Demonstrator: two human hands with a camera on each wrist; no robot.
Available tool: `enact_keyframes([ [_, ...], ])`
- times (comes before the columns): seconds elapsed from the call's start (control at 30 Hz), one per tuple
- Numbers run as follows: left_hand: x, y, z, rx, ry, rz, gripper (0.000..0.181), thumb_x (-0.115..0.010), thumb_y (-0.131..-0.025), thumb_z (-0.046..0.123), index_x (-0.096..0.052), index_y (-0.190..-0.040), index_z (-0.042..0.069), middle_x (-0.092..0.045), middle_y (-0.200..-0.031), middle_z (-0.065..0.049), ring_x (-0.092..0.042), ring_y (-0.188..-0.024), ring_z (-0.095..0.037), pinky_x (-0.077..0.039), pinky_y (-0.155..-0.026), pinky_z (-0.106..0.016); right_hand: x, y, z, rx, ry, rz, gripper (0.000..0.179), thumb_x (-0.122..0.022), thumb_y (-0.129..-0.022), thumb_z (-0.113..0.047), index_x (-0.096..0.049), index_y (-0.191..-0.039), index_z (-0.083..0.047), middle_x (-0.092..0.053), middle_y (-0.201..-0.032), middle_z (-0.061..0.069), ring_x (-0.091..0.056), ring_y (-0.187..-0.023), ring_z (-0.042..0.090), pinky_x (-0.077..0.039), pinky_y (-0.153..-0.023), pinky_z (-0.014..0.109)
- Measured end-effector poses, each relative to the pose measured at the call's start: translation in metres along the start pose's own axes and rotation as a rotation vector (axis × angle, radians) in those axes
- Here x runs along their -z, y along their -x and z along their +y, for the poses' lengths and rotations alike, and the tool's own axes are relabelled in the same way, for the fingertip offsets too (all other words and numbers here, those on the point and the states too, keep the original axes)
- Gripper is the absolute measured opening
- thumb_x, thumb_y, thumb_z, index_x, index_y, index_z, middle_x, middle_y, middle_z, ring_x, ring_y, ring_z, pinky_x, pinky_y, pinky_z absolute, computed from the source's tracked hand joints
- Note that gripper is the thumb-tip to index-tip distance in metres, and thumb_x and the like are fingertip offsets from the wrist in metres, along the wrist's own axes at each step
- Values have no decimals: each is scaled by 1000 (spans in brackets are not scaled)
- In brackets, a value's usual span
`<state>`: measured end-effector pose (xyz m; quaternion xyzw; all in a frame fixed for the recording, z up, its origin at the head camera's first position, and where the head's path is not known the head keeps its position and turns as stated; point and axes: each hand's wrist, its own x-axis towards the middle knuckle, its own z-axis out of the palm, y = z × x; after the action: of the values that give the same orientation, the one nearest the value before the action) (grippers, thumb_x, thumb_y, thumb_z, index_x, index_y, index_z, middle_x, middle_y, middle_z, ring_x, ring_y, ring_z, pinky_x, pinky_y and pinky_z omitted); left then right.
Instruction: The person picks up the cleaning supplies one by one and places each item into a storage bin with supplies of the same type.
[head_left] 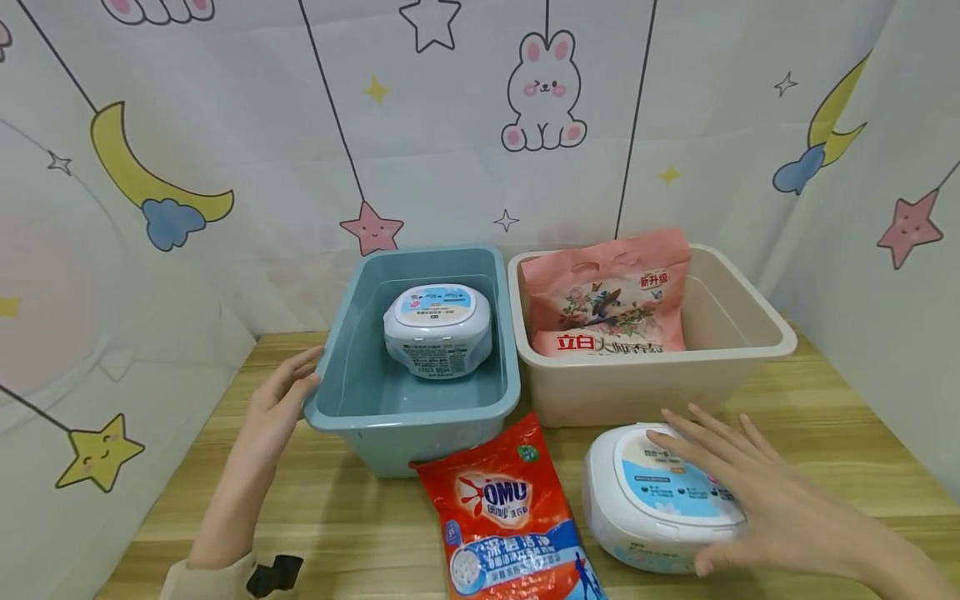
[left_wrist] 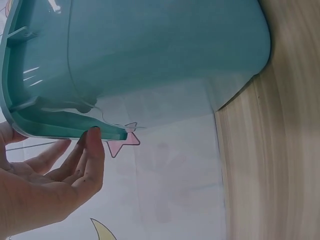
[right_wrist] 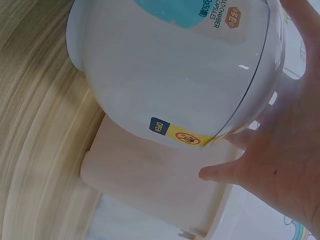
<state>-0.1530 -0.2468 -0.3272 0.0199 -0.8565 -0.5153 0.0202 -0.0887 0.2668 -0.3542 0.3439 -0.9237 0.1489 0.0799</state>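
Observation:
My left hand [head_left: 276, 400] touches the left rim of a light-blue plastic basin [head_left: 420, 421], its fingertips on the rim's outer side. Inside the basin stands a white lidded tub of laundry capsules [head_left: 437, 329]. A second white laundry capsule tub [head_left: 637, 492] stands on the table at front right. My right hand [head_left: 757, 492] reaches over its right side with spread fingers, and in the right wrist view some fingers [right_wrist: 220, 172] stand clear of the tub. Whether the others touch it I cannot tell. Between the hands lies a red-and-blue OMO-style detergent bag [head_left: 510, 517].
A beige basin [head_left: 622, 392] stands right beside the blue one, with a pink detergent bag [head_left: 607, 292] leaning in its left part. Both basins stand at the back of the wood-grain table [head_left: 360, 533], before a white cartoon-printed curtain [head_left: 450, 150].

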Motion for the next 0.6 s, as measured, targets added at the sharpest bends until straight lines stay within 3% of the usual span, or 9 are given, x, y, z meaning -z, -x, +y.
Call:
enact_keyframes([
  [0.07, 0, 0, -1, -3, 1, -3, 54, -37, -102, 41, -28, -152, 23, -40, -148, -14, -50, -117, -12, -45, -86, -17, 0, -1, 0, 9, -1, -2, 115, -76, -57, -68, -31, -151, -20, -17, -162, -2, 9, -149, 5, 22, -115, 24],
  [0.2, 0, 0, -4, -16, 19, -9, 55, -39, -101, 44, -28, -152, 24, -40, -148, -13, -50, -108, 1, -45, -84, -15, 0, -1, 0, -3, -3, -20, 114, -76, -58, -68, -30, -151, -23, -16, -162, -3, 10, -149, 4, 23, -115, 27],
  [0.4, 1, 1, -5, -33, 63, -14, 55, -42, -100, 45, -31, -151, 25, -40, -146, -10, -49, -109, 2, -44, -88, -21, -1, -1, -1, -88, -12, -57, 113, -78, -57, -66, -28, -151, -29, -16, -162, -4, 11, -148, 1, 23, -116, 33],
  [0.6, 1, 3, -7, -57, 151, -27, 54, -49, -99, 40, -36, -149, 23, -45, -138, -1, -51, -112, 1, -44, -90, -21, 1, -4, -4, -63, -9, -57, 110, -76, -59, -68, -29, -151, -30, -14, -162, -4, 12, -148, 1, 24, -116, 35],
])
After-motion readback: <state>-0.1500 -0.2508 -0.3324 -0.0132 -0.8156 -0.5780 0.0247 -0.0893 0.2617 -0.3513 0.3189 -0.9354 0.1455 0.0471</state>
